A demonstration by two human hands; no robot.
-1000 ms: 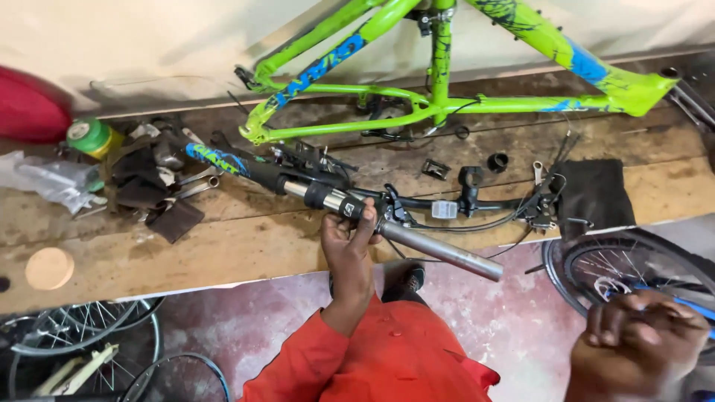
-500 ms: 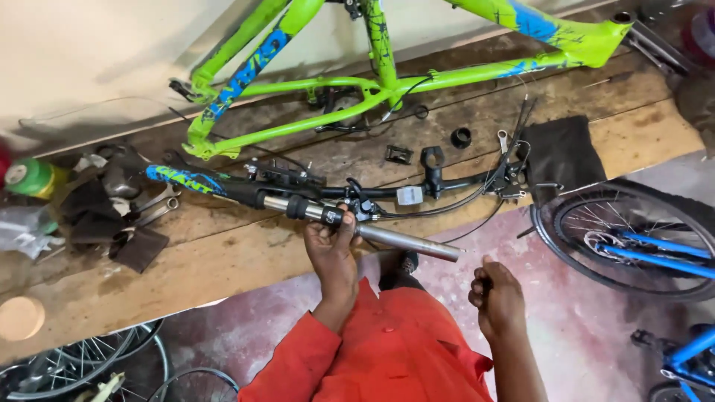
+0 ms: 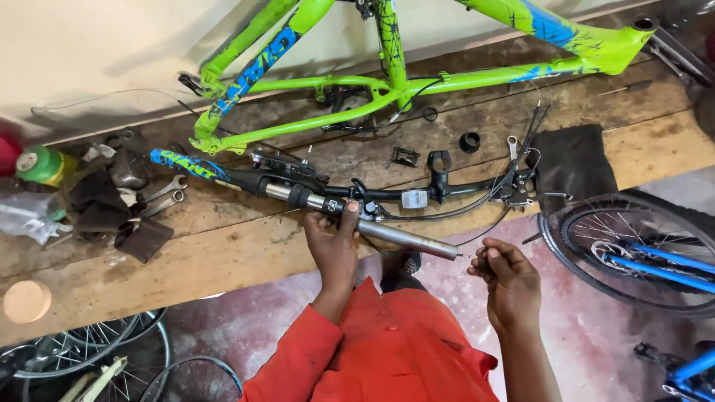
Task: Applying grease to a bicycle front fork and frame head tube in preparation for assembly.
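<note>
A bicycle suspension fork [image 3: 246, 179] with blue legs lies along the wooden bench [image 3: 223, 253], its grey steerer tube [image 3: 410, 240] sticking out over the bench edge. My left hand [image 3: 333, 242] grips the fork at the crown, where the steerer begins. Just off the tube's free end, my right hand [image 3: 506, 279] has its fingers pinched together; whether it holds something small is unclear. Behind the fork lies a black handlebar [image 3: 447, 190] with stem, brake levers and cables. A green and blue bike frame [image 3: 387, 82] rests at the back of the bench.
Spanners [image 3: 165, 195], dark rags [image 3: 104, 201] and a green can [image 3: 41, 165] sit at the left. A black cloth [image 3: 573, 160] lies at the right. A wheel of a blue bike [image 3: 633, 253] stands right of me; loose rims [image 3: 89, 357] lie lower left.
My right hand has come up from low at the right to the free end of the steerer tube. My left hand has stayed on the fork. The view has shifted.
</note>
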